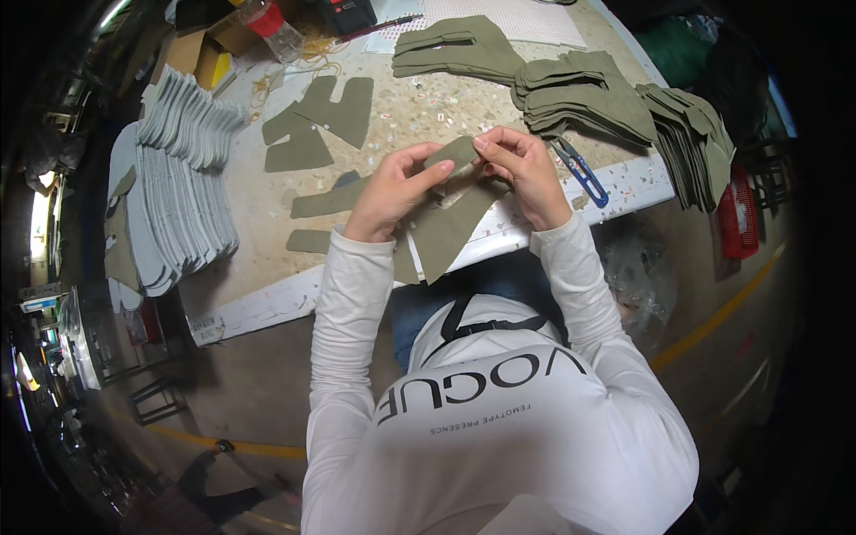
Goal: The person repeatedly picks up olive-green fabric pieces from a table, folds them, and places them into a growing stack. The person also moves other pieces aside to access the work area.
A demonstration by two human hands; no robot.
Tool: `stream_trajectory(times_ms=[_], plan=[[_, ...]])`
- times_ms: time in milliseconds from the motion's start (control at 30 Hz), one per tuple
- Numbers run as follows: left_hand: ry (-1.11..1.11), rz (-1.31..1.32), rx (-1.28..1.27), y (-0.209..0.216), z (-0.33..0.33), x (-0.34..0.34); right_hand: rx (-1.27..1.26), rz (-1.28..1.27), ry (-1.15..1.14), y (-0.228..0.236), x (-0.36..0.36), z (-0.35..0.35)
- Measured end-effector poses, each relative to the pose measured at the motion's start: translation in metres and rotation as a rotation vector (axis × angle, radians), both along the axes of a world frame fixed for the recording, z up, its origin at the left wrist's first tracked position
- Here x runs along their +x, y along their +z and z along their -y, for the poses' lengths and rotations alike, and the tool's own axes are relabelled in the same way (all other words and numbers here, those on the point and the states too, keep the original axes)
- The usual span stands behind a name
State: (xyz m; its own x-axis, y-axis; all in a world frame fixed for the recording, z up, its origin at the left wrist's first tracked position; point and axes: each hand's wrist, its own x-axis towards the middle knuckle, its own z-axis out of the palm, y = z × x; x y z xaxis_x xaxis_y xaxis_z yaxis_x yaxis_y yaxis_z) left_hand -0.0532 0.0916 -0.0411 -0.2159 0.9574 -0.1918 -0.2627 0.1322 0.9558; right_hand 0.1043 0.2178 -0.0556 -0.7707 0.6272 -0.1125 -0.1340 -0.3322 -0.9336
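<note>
Both hands grip an olive-green cut piece [452, 223] with a slot in it, lifted at the table's near edge. My left hand [394, 189] pinches its upper left part between thumb and fingers. Across from it, my right hand [526, 174] has thumb and fingertips closed on the piece's top right edge. Beside the left forearm lie olive strips [328, 201] on the table. Farther left are loose olive U-shaped pieces [325, 120]. Blue-handled thread snips [584, 174] rest just right of my right hand.
Olive stacks [584, 98] line the table's far right, one overhanging the edge. At the left stands a long row of pale grey pieces [183, 178]. A plastic bottle [267, 27] and a cardboard box [201, 53] are at the back left. A red basket [738, 214] sits beyond the right edge.
</note>
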Motion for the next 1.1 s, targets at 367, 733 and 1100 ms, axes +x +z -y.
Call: stream_trajectory(times_ms=[367, 733, 1100], plan=[[0.049, -0.178, 0.056, -0.007, -0.005, 0.003, 0.418, 0.068, -0.087, -0.002, -0.012, 0.008], [0.038, -0.23, 0.009, -0.012, -0.004, 0.003, 0.388, 0.118, -0.155, -0.004, -0.01, 0.008], [0.288, -1.144, -0.022, 0.021, 0.104, 0.025, 1.223, 0.285, -0.366, 0.015, 0.053, 0.012]])
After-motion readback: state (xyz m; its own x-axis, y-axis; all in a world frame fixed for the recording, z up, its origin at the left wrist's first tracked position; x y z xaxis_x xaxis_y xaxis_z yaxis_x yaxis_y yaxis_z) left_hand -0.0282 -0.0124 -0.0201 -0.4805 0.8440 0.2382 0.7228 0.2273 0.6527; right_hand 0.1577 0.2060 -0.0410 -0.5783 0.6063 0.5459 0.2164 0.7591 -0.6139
